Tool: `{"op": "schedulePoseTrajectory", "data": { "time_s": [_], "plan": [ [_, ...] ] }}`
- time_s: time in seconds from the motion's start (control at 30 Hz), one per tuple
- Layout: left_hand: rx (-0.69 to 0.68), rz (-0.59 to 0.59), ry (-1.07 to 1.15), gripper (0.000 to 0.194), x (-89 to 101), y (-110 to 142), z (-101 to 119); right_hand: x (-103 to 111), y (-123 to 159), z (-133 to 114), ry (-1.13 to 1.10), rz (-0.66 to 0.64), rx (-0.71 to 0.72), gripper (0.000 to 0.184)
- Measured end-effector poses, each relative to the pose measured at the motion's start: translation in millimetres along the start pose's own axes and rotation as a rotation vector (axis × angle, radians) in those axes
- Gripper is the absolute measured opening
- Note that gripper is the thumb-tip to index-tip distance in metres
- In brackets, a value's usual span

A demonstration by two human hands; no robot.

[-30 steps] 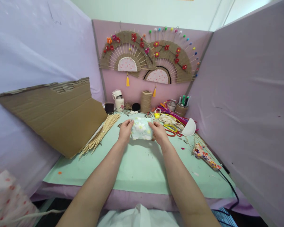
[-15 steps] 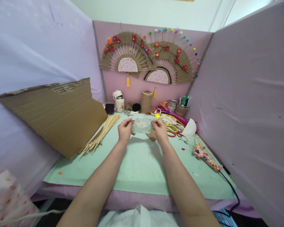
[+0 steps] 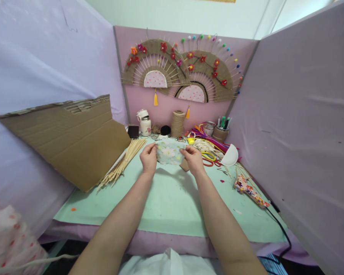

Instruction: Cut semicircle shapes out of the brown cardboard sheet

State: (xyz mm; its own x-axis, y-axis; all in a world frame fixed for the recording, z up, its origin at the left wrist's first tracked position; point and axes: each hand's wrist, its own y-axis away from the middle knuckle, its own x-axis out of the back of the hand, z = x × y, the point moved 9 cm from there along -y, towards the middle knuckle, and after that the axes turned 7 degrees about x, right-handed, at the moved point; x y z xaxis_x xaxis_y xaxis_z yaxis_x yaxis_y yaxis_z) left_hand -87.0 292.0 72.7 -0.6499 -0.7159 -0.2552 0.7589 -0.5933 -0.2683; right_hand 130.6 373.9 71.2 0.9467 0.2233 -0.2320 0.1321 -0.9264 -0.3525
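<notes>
A piece of pale blue-green floral fabric [image 3: 169, 151] is stretched between my two hands above the table. My left hand [image 3: 148, 157] pinches its left edge, thumb and fingers pressed together. On the opposite edge, my right hand [image 3: 193, 158] is closed in a similar pinch. Beneath the cloth, near my right fingers, a small brown cardboard piece [image 3: 185, 165] partly shows; the rest of it is hidden.
Bamboo sticks [image 3: 123, 162] and a large cardboard sheet [image 3: 71, 141] are on the left. A twine spool [image 3: 177, 124] and white bottle [image 3: 145, 124] stand behind. To the right lie scissors [image 3: 208, 162], a white half-disc [image 3: 229, 155] and a corded, flower-patterned glue gun [image 3: 250, 192].
Both hands have shifted slightly left with the fabric, which now hangs a little lower and more spread out. The things on the table stay put.
</notes>
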Motion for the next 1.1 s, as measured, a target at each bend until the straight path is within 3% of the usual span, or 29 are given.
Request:
{"op": "schedulePoseTrajectory", "data": {
  "time_s": [0.17,0.33,0.4,0.5,0.57,0.6,0.77,0.97,1.1],
  "plan": [
    [0.112,-0.006,-0.009,0.017,-0.8,-5,-16,-4,4,-1,-0.013,-0.019,-0.039,0.028],
    [0.294,-0.154,0.008,0.028,-20.6,7,-28,-2,3,5,-0.063,0.007,-0.078,0.032],
    [0.360,-0.278,0.021,0.032,-34.4,21,-28,0,3,7,-0.066,0.030,-0.080,0.032],
    [0.546,-0.641,0.119,0.045,-67.1,57,-28,-3,4,11,-0.043,0.007,-0.093,0.030],
    [0.667,-0.792,0.198,0.052,-79.5,77,-29,-10,7,14,-0.023,-0.034,-0.113,0.029],
    [0.706,-0.796,0.217,0.052,-80.9,81,-31,-13,9,16,-0.013,-0.050,-0.122,0.028],
    [0.728,-0.568,0.187,0.029,-67.4,63,-51,-10,6,25,0.076,-0.008,-0.109,0.029],
    [0.667,-0.265,0.199,0.007,-26.2,10,-54,61,-11,9,0.282,0.415,0.064,0.028],
    [0.646,-0.149,0.207,0.006,-5.9,-10,-52,89,-18,2,0.352,0.499,0.121,0.027]
  ]
}}
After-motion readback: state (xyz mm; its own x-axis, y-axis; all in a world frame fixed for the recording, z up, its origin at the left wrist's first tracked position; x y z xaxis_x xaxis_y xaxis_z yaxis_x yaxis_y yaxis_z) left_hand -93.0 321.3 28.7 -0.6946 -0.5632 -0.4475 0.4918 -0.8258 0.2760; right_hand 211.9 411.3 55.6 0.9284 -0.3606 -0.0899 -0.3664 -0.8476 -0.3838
